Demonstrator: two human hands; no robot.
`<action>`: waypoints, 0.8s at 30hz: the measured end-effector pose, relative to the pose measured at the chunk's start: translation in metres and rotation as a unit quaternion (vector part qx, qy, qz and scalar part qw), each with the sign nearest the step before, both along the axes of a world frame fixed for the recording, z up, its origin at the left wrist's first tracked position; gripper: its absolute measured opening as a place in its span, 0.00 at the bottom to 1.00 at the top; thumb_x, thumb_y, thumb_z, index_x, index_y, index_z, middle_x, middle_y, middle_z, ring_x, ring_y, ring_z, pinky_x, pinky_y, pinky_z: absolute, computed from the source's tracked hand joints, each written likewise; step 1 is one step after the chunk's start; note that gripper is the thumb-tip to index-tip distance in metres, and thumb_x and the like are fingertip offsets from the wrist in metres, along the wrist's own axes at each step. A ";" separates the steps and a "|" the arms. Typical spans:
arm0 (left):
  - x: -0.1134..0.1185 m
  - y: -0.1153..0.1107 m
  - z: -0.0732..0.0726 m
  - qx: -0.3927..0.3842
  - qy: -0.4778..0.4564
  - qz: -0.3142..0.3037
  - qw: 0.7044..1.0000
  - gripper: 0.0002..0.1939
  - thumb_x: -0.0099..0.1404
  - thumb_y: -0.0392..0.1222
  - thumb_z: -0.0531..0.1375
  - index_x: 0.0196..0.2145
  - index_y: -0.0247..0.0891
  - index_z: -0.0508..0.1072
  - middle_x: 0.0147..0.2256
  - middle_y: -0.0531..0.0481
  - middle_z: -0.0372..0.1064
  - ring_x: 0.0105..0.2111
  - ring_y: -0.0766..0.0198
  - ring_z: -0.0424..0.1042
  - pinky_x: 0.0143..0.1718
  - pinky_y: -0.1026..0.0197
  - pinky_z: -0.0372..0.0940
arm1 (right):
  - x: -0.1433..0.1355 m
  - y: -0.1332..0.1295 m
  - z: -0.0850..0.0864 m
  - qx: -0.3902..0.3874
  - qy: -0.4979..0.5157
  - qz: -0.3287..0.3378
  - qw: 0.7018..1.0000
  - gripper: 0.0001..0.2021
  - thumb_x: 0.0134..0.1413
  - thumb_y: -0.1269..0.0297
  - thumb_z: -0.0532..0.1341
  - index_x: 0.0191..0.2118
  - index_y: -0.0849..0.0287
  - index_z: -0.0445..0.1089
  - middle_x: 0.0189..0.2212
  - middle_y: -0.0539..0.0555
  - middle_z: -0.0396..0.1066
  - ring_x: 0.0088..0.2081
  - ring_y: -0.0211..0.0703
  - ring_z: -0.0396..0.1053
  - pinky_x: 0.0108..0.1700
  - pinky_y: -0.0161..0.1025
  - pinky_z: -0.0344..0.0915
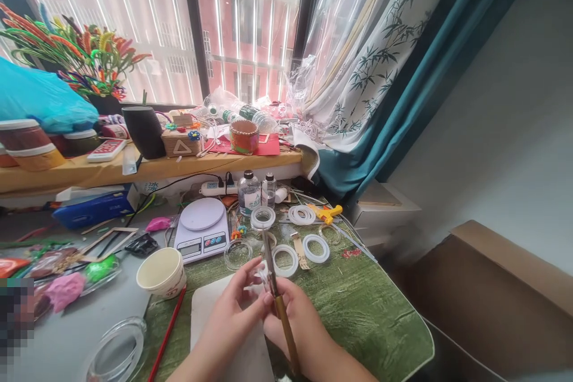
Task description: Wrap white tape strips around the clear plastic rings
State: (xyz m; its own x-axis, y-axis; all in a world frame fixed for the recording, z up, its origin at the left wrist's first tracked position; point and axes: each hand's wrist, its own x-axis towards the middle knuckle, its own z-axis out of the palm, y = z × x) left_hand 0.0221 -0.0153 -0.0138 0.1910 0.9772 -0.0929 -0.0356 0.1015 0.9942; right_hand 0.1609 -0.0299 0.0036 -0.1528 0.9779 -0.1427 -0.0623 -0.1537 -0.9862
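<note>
1. Head view: right hand [299, 312] clamped on a wooden-handled tool [281, 311], long axis pointing away, tipped slightly left.
2. Left hand [242, 299]: fingertips closed about a small whitish piece [262, 273], just left of the tool.

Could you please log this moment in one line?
left hand, right hand: together at brown-handled tool | white sheet: on green tabletop

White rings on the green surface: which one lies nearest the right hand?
The white ring just beyond the right hand, left of the tan strip; the other white rings lie farther off.
</note>
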 end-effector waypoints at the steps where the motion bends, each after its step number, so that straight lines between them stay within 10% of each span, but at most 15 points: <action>1: 0.000 0.001 0.000 -0.004 -0.014 -0.003 1.000 0.34 0.60 0.52 0.70 0.61 0.42 0.70 0.52 0.38 0.74 0.45 0.47 0.75 0.49 0.48 0.71 | 0.000 0.001 -0.006 0.010 -0.002 0.011 1.000 0.09 0.47 0.67 0.66 0.38 0.59 0.74 0.30 0.55 0.77 0.34 0.50 0.75 0.39 0.41 0.70; 9: -0.002 -0.002 -0.006 0.032 0.066 0.032 0.997 0.38 0.56 0.44 0.72 0.63 0.43 0.69 0.63 0.36 0.66 0.58 0.42 0.70 0.58 0.46 0.65 | -0.001 -0.002 -0.019 0.045 -0.009 -0.001 0.999 0.08 0.43 0.73 0.64 0.33 0.58 0.70 0.32 0.55 0.77 0.37 0.50 0.75 0.43 0.41 0.70; 17: 0.003 0.000 0.002 0.016 -0.004 -0.002 1.000 0.19 0.61 0.45 0.69 0.48 0.39 0.74 0.46 0.38 0.77 0.47 0.47 0.76 0.50 0.47 0.71 | 0.000 -0.002 -0.001 0.046 -0.031 -0.033 0.998 0.07 0.46 0.72 0.63 0.35 0.58 0.72 0.30 0.55 0.76 0.38 0.51 0.74 0.39 0.39 0.69; 24: 0.001 0.002 0.007 -0.022 -0.084 -0.020 0.996 0.35 0.51 0.46 0.75 0.56 0.44 0.73 0.49 0.41 0.77 0.47 0.47 0.76 0.50 0.48 0.71 | 0.000 -0.006 -0.004 0.054 0.003 -0.002 0.999 0.07 0.44 0.71 0.64 0.33 0.57 0.71 0.28 0.52 0.73 0.34 0.46 0.72 0.43 0.41 0.70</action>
